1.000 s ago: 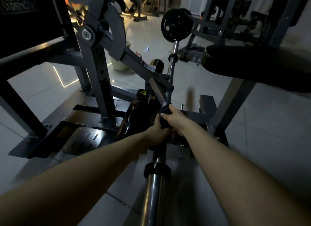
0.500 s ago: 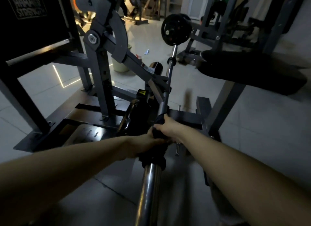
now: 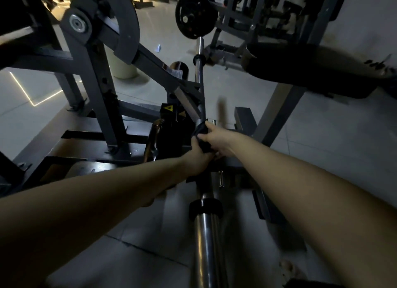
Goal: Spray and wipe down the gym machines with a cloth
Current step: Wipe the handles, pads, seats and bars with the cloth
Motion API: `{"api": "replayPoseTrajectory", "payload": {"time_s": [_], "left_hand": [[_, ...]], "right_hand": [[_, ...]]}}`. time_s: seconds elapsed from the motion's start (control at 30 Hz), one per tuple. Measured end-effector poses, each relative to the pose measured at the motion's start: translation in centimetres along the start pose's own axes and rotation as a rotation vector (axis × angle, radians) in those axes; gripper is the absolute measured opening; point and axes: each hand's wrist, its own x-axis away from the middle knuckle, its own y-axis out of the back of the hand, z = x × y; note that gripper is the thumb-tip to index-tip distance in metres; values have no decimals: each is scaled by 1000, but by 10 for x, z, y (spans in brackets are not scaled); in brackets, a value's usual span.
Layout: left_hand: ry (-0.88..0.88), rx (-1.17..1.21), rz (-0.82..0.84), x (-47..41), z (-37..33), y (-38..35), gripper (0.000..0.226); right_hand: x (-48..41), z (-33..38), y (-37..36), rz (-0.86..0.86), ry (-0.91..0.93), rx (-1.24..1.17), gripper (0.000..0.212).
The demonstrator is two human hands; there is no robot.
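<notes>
Since the earlier frame, left hand (image 3: 196, 159) and right hand (image 3: 218, 140) have slid up the barbell (image 3: 206, 244), both clasping the dark cloth (image 3: 200, 130) around it. Just ahead of the grip, the machine arm (image 3: 159, 71) may snag the cloth.

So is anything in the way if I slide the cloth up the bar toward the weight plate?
Yes. Just beyond the cloth, the machine's grey lever arm meets the bar; farther up, a collar sits on it before the weight plate.

Machine arm (image 3: 171, 81) blocks bar (image 3: 200, 83) left; right open.
</notes>
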Motion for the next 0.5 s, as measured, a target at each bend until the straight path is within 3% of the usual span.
{"api": "replayPoseTrajectory", "payload": {"time_s": [0.13,0.3,0.5], "left_hand": [[-33,186,-4,-35,-9,5,89],[-39,-112,22,-21,-12,12,70],[29,-152,158,17,6,8,67]], "right_hand": [[-27,10,0,-109,69,102,69],[-13,5,-3,-160,66,27,63],[44,-10,-14,-104,-4,39,64]]}}
